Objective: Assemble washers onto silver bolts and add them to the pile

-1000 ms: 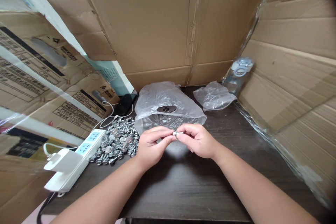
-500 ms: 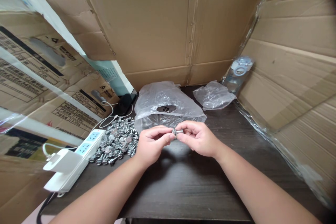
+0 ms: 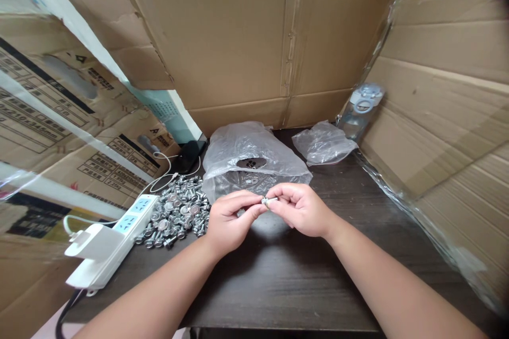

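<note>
A small silver bolt (image 3: 269, 201) lies sideways between my two hands, just above the dark table. My left hand (image 3: 230, 218) pinches its left end between thumb and fingers, covering most of that end. From the other side, my right hand (image 3: 303, 210) is closed on the shank with thumb and forefinger. Beyond my hands, a translucent plastic bag (image 3: 230, 149) lies with small metal parts showing through a hole and at its mouth. A pile of flanged bolts (image 3: 178, 211) sits left of my left hand.
A white power strip (image 3: 133, 222) with a plugged-in charger (image 3: 93, 241) and cable borders the bolt pile. Behind it lies a black phone (image 3: 190, 155). A second plastic bag (image 3: 324, 143) and a clear bottle (image 3: 360, 111) stand at back right. Cardboard walls (image 3: 234, 37) enclose the table (image 3: 278, 286).
Both hands stay nearly in place. My fingers have shifted slightly on the bolt, and its right end now tilts a little differently and shows less.
</note>
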{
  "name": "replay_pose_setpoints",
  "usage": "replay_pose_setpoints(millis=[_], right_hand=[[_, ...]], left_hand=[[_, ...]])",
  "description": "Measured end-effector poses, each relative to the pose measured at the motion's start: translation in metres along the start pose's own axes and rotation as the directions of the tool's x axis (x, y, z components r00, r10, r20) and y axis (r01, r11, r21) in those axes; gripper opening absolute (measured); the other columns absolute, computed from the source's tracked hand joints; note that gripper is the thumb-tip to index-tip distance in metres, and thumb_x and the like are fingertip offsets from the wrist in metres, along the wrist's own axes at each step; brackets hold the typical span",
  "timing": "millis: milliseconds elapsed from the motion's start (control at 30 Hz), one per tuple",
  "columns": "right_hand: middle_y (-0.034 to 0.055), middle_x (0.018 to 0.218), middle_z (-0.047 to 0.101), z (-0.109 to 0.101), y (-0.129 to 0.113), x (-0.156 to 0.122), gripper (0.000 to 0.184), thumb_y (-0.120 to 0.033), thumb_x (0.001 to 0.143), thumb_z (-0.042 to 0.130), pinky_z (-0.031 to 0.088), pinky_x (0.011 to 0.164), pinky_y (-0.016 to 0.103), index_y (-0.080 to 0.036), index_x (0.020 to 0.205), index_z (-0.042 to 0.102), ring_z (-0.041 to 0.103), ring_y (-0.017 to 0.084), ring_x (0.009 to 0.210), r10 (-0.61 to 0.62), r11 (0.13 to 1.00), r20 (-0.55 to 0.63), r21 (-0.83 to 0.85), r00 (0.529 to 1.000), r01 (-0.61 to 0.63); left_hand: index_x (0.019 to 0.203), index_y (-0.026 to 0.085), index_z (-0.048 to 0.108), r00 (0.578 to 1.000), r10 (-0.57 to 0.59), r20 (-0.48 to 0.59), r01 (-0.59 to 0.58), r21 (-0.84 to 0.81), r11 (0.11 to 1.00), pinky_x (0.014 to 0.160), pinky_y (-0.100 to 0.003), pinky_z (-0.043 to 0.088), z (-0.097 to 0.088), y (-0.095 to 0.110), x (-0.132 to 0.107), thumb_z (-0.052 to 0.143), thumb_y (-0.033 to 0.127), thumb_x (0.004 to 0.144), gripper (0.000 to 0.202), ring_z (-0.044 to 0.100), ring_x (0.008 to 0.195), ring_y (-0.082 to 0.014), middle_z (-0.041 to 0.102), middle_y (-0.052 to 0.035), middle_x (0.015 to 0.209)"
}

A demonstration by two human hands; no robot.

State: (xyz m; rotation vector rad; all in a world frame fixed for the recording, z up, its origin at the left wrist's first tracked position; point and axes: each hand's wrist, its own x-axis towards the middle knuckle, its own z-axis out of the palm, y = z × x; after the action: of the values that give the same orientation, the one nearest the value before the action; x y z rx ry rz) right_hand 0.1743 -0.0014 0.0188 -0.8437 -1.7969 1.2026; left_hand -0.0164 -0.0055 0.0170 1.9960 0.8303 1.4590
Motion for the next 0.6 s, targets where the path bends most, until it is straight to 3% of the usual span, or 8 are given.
replay_pose_setpoints(millis=[367, 600], right_hand=[[-0.0039, 0.058, 0.046, 0.0006, 0.0057, 0.0002, 0.022, -0.034, 0.09, 0.059, 0.03, 0.045, 0.021, -0.013, 0.092, 0.066, 0.037, 0.008, 0.048, -0.019, 0.997, -0.036, -0.071, 0.999, 0.016], [-0.0046, 0.057, 0.043, 0.0014, 0.0078, 0.0014, 0.022, -0.034, 0.089, 0.06, 0.03, 0.046, 0.021, -0.014, 0.094, 0.066, 0.035, 0.008, 0.049, -0.035, 0.993, -0.057, -0.11, 0.998, 0.028]], left_hand=[[0.075, 0.02, 0.079, 0.944, -0.331, 0.006, 0.322, -0.242, 0.915, 0.049, -0.021, 0.05, 0.0011, -0.0009, -0.0004, 0.079, 0.019, 0.072, 0.004, 0.058, 0.052, -0.0096, 0.071, -0.0038, 0.07], [0.074, 0.019, 0.079, 0.928, -0.371, 0.01, 0.358, -0.29, 0.887, 0.05, -0.02, 0.049, 0.0011, -0.0003, 0.0, 0.08, 0.019, 0.07, 0.004, 0.058, 0.052, -0.0089, 0.07, -0.003, 0.069]])
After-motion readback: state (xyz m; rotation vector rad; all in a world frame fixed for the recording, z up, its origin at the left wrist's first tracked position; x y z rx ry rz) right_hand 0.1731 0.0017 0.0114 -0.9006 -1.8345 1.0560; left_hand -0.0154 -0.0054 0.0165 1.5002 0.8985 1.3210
